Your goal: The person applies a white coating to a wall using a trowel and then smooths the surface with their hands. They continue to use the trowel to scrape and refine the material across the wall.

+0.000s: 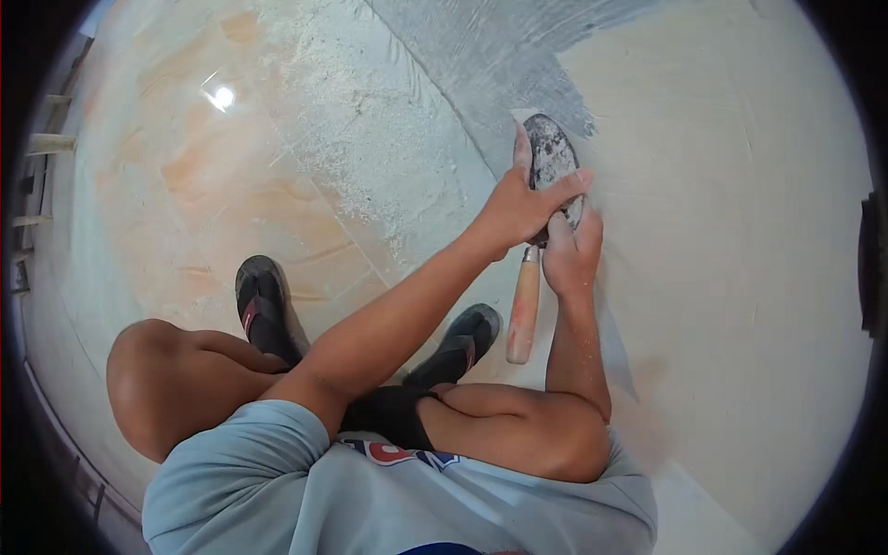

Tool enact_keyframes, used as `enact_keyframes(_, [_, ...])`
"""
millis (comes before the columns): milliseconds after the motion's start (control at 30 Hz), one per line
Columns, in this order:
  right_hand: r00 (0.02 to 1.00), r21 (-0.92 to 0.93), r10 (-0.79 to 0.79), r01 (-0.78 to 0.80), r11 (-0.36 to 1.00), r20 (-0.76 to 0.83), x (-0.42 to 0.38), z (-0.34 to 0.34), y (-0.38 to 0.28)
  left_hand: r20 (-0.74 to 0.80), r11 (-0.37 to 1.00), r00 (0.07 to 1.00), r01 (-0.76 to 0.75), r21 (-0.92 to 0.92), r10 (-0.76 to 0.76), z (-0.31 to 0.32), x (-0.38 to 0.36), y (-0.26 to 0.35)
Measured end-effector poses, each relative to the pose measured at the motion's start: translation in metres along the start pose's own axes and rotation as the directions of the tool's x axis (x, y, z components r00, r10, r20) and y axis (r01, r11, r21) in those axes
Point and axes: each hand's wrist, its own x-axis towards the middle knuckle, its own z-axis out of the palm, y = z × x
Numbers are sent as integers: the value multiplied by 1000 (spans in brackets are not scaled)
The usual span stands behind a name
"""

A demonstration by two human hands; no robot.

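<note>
A trowel with a rounded, dark blade blotched with pale residue is held in front of me, its wooden handle pointing back toward my body. My left hand grips the blade from the left, thumb laid across its face and a finger along the far left edge. On the lower right side, my right hand holds the same blade, its thumb pressed near the handle end. Neither hand is on the handle. Whitish powder coats the fingers of both hands. The fingers behind the blade are hidden.
Beyond the trowel, grey streaked coating covers part of the surface. White crumbly powder spreads on the left, beside glossy orange-marked tiles. My two dark-shod feet are planted near my bent knees. A pale smooth area lies right.
</note>
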Motion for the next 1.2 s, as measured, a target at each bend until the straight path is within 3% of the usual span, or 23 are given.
enact_keyframes(67, [1000, 78, 29, -29, 997, 0, 2, 4, 1, 29, 997, 997, 75, 36, -76, 1, -5, 10])
enact_keyframes(100, [1000, 60, 22, -21, 998, -16, 3, 6, -1, 26, 1000, 1000, -5, -14, 5, 1, -2, 7])
enact_keyframes(233, [998, 58, -34, 37, 998, -48, -3, 7, 10, 35, 998, 998, 57, -18, -56, -1, -2, 4])
enact_keyframes(267, [1000, 100, 21, -19, 995, -15, -5, 4, 11, 41, 998, 997, 61, -22, -60, 1, -6, 4])
enact_keyframes(400, [999, 89, 6, -2, 996, -49, -5, 5, -4, -34, 997, 999, -37, 72, 40, 4, -5, 1])
enact_keyframes(467, [998, 80, -38, 43, 996, -53, 3, 8, 5, 1, 999, 1000, 16, -47, -16, 0, -3, 2])
enact_keyframes(533, [1000, 133, -1, 1, 991, 4, 8, 7, 17, -21, 1000, 1000, 18, -19, -19, 1, 0, -6])
enact_keyframes(733, [994, 34, -82, 85, 996, -73, 2, 2, 18, -34, 995, 999, -6, 96, 9, 7, -3, -3])
enact_keyframes(767, [994, -33, -100, 98, 995, -38, 4, 0, 21, -8, 999, 1000, -11, 38, 11, 1, 1, -8])
enact_keyframes(833, [999, -1, 42, -43, 999, -22, 11, 9, 28, 9, 999, 999, 42, -18, -42, -5, 3, 3])
enact_keyframes(867, [996, 4, -78, 78, 997, -35, 10, 9, 25, 14, 995, 996, 89, -34, -89, -5, 2, 3])
enact_keyframes(1000, [999, 68, -9, 11, 998, -38, -1, 2, 9, -42, 993, 999, 5, 121, 0, 1, 2, -4])
enact_keyframes(1067, [997, 39, -63, 65, 997, -41, 4, 5, 19, -17, 994, 999, 35, 105, -34, -1, 3, -6])
enact_keyframes(1100, [987, -11, -141, 140, 990, -78, 13, 12, 24, 10, 999, 999, 37, -40, -37, -5, 0, 3])
enact_keyframes(1200, [995, -8, -96, 96, 995, -26, 12, 11, 27, 50, 990, 992, 123, -69, -119, -8, 1, 6])
